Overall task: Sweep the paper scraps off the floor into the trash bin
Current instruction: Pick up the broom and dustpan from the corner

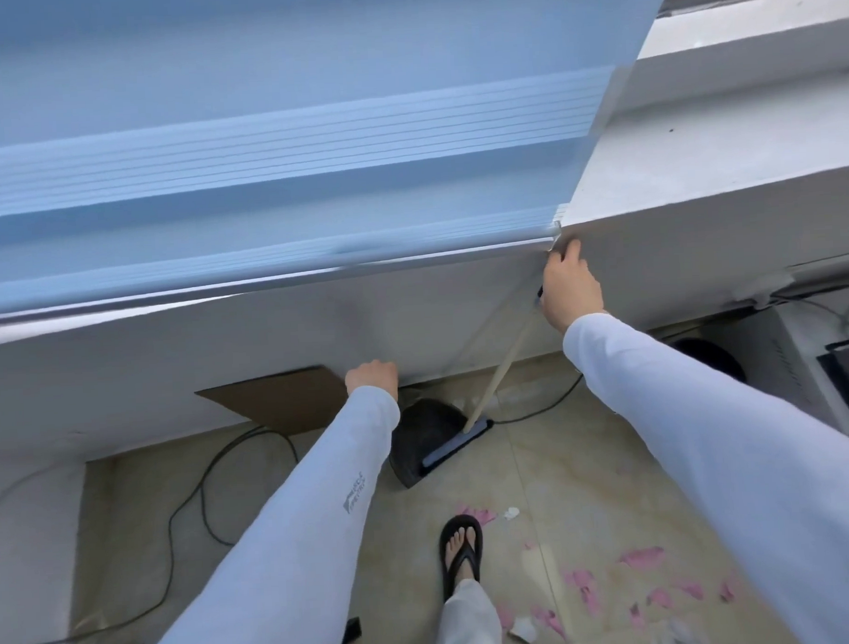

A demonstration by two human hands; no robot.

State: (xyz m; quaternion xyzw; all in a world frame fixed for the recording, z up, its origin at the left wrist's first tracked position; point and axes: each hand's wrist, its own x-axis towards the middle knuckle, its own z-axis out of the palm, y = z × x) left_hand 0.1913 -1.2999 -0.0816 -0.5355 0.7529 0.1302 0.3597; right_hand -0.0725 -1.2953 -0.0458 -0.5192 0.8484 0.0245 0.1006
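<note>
Pink paper scraps [639, 556] and a few white ones [511, 513] lie scattered on the beige tile floor at the lower right. A broom leans against the white wall, its wooden handle [500, 372] running down to a black head [455, 448]. That head rests on a dark dustpan [420, 431]. My right hand [569, 286] grips the top of the broom handle, thumb up. My left hand [371, 378] is curled at the wall just above the dustpan, beside a brown cardboard sheet [280, 401]. Its fingers are hidden, so what it holds is unclear.
My foot in a black flip-flop [461, 549] stands near the scraps. Black cables [201, 497] loop over the floor at left. A dark round object [713, 358], possibly a bin, sits beside a white box [774, 355] at right. A blue blind [260, 158] hangs above.
</note>
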